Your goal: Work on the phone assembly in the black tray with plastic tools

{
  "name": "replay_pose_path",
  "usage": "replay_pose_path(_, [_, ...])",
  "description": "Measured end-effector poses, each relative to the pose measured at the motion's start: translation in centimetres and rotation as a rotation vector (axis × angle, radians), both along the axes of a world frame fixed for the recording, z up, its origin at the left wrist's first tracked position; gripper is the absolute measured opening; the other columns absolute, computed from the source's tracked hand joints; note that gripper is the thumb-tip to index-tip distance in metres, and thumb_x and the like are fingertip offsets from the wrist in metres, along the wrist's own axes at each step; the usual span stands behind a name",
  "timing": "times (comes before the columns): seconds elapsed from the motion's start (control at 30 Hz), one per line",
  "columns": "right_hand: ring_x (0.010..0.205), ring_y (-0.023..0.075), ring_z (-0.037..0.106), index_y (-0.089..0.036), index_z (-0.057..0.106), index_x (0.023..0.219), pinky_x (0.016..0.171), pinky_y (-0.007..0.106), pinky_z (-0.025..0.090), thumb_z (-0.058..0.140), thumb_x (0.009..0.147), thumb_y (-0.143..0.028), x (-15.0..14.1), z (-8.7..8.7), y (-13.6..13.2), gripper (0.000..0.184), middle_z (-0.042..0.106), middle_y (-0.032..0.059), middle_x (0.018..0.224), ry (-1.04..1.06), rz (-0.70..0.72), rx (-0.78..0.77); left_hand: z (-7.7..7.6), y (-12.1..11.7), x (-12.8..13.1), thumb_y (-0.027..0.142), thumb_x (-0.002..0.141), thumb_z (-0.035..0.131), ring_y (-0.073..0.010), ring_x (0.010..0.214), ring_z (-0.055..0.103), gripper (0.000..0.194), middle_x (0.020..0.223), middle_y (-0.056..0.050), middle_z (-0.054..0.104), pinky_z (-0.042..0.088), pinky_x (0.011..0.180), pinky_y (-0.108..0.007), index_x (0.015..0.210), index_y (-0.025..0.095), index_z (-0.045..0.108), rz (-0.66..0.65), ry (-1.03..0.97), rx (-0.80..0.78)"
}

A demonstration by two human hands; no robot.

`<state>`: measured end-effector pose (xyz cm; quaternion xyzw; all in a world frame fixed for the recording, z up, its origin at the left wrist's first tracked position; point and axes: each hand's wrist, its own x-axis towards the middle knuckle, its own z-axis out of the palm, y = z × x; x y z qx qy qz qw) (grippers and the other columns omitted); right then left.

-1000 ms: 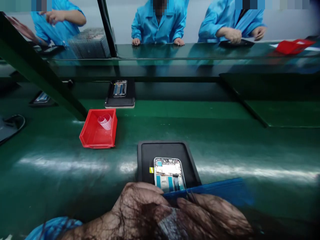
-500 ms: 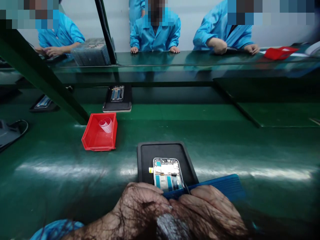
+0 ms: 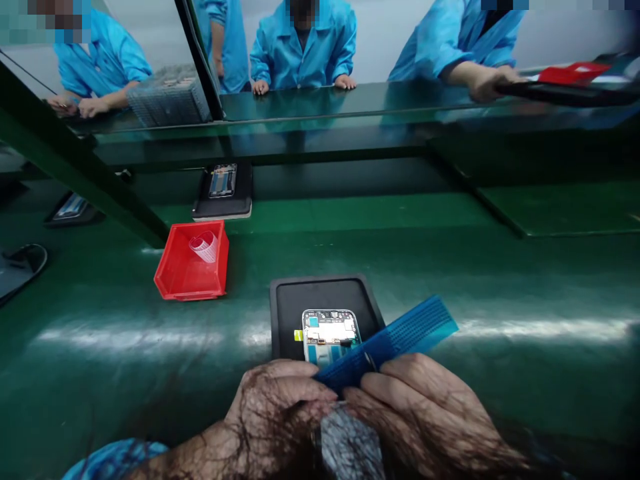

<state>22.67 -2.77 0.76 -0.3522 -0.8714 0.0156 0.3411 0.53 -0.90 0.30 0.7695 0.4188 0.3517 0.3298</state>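
Both my hands are low in the view at the near edge of the bench. My left hand (image 3: 280,407) and my right hand (image 3: 425,400) pinch a blue ribbed strip (image 3: 395,343), which slants up and to the right. A thin dark tip shows at the strip by my right fingers. Just beyond lies an open smartphone frame (image 3: 330,337) with an exposed circuit board, in a black rubber tray (image 3: 325,293). The strip and my left fingers hide the phone's near end.
A red plastic bin (image 3: 175,280) holds a white curled film (image 3: 204,247). Another phone sits on a black tray (image 3: 223,193) farther on. A green beam (image 3: 75,147) slants at left. Co-workers in blue smocks (image 3: 303,47) stand across the green bench.
The blue strip has swung from nearly level to a steeper slant, its right end rising away from me. More of the strip now shows. The view has shifted slightly.
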Motion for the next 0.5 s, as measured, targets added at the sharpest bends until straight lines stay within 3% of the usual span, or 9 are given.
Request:
replay_pose_path(0.13, [0.068,0.0148,0.074,-0.024,0.073,0.107,0.061,0.028,0.062,0.035,0.107,-0.017,-0.2,-0.1,-0.2,0.039,0.082,-0.0022,0.085,0.033,-0.024,-0.025,0.8,0.5,0.1,0.024,0.077,0.064,-0.0132,0.068,0.070,0.008,0.068,0.008,0.073,0.055,0.069,-0.011,0.071,0.028,0.068,-0.063,-0.012,-0.112])
replay_pose_path(0.27, [0.069,0.0162,0.075,-0.024,0.074,0.104,0.063,0.029,0.064,0.037,0.106,-0.017,-0.4,-0.4,-0.3,0.038,0.082,-0.0025,0.084,0.081,-0.036,0.001,1.6,1.0,0.4,0.026,0.080,0.060,-0.0117,0.062,0.069,0.017,0.063,0.005,0.070,0.052,0.062,-0.007,0.066,0.023,0.067,-0.084,-0.028,-0.151])
replay_pose_path(0.5, [0.069,0.0185,0.076,-0.024,0.074,0.100,0.067,0.031,0.067,0.045,0.095,-0.006,-0.6,-1.0,-0.8,0.034,0.082,-0.0023,0.086,0.089,-0.044,-0.013,1.1,0.4,0.1,0.031,0.087,0.051,-0.0129,0.059,0.067,0.026,0.066,0.002,0.068,0.052,0.061,-0.010,0.066,0.022,0.063,-0.173,0.010,-0.253])
